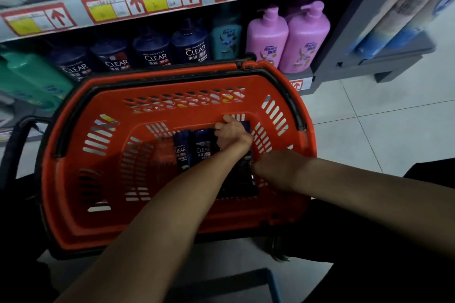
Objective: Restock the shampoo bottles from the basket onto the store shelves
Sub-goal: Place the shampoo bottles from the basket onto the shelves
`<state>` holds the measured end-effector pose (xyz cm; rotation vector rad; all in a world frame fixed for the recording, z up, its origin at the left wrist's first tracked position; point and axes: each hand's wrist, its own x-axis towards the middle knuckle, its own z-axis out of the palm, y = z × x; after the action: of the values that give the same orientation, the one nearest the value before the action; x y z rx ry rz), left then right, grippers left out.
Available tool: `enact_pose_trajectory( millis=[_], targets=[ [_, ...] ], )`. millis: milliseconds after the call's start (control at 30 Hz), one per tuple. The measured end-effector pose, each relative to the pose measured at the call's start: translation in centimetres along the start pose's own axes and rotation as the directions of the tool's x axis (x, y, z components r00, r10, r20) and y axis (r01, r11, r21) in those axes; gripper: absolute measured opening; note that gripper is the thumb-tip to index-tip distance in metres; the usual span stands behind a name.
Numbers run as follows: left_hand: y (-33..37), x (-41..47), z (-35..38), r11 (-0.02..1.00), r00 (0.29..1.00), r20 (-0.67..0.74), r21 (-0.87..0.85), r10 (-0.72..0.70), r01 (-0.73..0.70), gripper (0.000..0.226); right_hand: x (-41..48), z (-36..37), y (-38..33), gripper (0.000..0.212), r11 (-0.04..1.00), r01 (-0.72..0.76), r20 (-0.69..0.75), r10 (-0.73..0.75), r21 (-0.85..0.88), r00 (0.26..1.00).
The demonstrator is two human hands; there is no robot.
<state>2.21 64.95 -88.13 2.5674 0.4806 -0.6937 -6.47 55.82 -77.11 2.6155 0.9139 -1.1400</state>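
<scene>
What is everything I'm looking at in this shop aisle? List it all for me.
Basket: one, red with black handles, in front of the lower shelf.
CLEAR bottles in basket: at least two, dark blue, lying at the bottom.
CLEAR bottles on shelf: four, dark blue, in a row.
Teal bottle: one, right of that row.
Pump bottles: two, pink, at the shelf's right end.
Green bottles: blurred, count unclear, far left.
Price tags: several, red and yellow, on the upper shelf edge.
Left hand: in the basket, grips a dark blue bottle.
Right hand: in the basket, fingers hidden.
</scene>
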Motion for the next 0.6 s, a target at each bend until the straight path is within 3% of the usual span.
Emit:
enact_pose_trajectory(
  millis=[133, 267, 367, 467, 600],
  targets=[
    [-0.4, -0.2, -0.9, 0.999, 0.999, 0.034, -0.035, -0.007, 0.008, 0.086, -0.2, 0.0, -0.4, 0.031, 1.000, -0.015, 0.011, 0.015, -0.016, 1.000],
    [-1.2, 0.4, -1.1, 0.966, 0.992, 0.077, -0.230, -0.103, 0.118, 0.057, -0.7, -0.5, -0.7, 0.037, 0.999, -0.046, 0.052, 0.045, 0.028, 0.998],
    [-1.9, 0.2, -1.4, 0.912, 0.983, 0.130, -0.372, -0.131, 0.170, 0.068, -0.9, -0.8, -0.8, 0.040, 0.996, -0.059, 0.056, 0.055, 0.064, 0.997],
    [-1.9, -0.1, -1.3, 0.884, 0.983, 0.151, -0.437, -0.107, 0.163, 0.055, -0.8, -0.7, -0.7, 0.035, 0.994, -0.071, 0.034, 0.069, 0.079, 0.997],
    [-2.5, -0.8, -2.3, 0.839, 0.979, 0.195, -0.524, -0.055, 0.151, 0.078, -0.9, -1.0, -0.5, 0.030, 0.993, -0.089, 0.023, 0.088, 0.072, 0.996]
  ],
)
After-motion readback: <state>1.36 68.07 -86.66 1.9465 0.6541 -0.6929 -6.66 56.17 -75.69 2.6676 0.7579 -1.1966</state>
